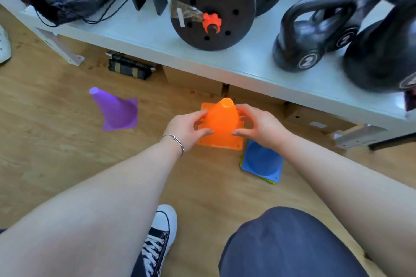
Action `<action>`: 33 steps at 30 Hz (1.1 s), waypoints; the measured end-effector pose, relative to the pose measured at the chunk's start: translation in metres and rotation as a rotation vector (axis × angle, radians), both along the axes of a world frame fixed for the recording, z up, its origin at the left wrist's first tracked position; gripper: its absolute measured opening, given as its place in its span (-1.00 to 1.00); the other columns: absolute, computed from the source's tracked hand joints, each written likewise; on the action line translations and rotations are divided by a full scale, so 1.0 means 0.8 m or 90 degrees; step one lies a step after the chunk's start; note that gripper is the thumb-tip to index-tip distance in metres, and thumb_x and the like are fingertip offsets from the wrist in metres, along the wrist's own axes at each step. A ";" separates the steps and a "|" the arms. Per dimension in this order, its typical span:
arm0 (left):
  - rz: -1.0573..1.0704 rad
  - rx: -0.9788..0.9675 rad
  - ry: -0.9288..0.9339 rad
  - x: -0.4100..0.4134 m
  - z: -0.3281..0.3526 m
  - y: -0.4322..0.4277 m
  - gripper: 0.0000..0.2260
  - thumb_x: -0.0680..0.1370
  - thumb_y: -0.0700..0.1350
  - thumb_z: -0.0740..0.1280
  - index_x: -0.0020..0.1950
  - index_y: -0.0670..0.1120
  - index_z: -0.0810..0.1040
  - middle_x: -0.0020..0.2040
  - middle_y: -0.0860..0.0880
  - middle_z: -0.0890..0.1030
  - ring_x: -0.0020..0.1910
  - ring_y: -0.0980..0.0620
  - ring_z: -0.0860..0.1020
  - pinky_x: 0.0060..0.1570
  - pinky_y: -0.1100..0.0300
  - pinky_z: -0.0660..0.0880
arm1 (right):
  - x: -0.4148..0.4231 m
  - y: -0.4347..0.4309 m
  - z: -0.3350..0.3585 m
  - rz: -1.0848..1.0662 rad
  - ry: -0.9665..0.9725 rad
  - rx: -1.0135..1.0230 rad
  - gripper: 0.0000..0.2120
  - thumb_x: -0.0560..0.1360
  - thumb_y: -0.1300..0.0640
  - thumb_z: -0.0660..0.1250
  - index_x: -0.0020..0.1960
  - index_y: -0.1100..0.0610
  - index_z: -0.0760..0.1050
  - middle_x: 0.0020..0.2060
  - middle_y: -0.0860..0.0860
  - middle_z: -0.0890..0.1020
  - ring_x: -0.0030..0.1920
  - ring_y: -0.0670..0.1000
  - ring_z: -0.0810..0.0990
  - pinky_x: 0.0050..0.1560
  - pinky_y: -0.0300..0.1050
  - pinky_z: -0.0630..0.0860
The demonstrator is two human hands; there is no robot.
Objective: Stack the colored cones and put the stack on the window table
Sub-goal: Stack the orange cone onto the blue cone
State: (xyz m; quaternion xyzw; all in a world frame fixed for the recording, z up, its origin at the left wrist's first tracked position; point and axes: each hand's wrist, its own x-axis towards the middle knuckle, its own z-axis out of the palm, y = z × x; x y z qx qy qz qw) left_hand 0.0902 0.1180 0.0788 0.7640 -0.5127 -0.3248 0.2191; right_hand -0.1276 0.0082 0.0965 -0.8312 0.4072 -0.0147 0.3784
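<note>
Knee (pixel 292 243) and sneaker (pixel 157 238) frame both hands, left hand (pixel 184 127) and right hand (pixel 261 126), gripping the orange cone (pixel 222 123) above the floor beside the blue-topped stack (pixel 262 161), so, judging by the lone purple cone (pixel 117 110), stacking seems partway, with table delivery remaining.

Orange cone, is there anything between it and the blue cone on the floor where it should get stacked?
Nothing visible. Both hands hold the orange cone just above and left of the blue cone. The purple cone stands well off to the left.
</note>
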 end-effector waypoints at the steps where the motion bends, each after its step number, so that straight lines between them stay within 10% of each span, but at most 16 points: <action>1: -0.018 -0.006 -0.007 -0.009 -0.001 -0.007 -0.41 0.35 0.18 0.45 0.37 0.12 0.46 0.23 0.04 0.63 0.20 0.09 0.59 0.24 0.05 0.50 | -0.014 0.001 -0.001 -0.022 -0.003 0.005 -0.31 0.35 -0.10 0.53 0.40 -0.12 0.33 0.27 -0.02 0.57 0.21 -0.02 0.57 0.21 -0.05 0.51; 33: -0.191 -0.151 0.034 -0.151 0.041 -0.076 -0.41 0.37 0.12 0.50 0.38 0.10 0.47 0.19 0.06 0.65 0.11 0.20 0.62 0.19 0.11 0.55 | -0.181 0.022 0.056 -0.263 -0.072 -0.011 -0.30 0.39 -0.05 0.52 0.46 -0.08 0.32 0.22 -0.09 0.58 0.18 -0.09 0.56 0.18 -0.16 0.49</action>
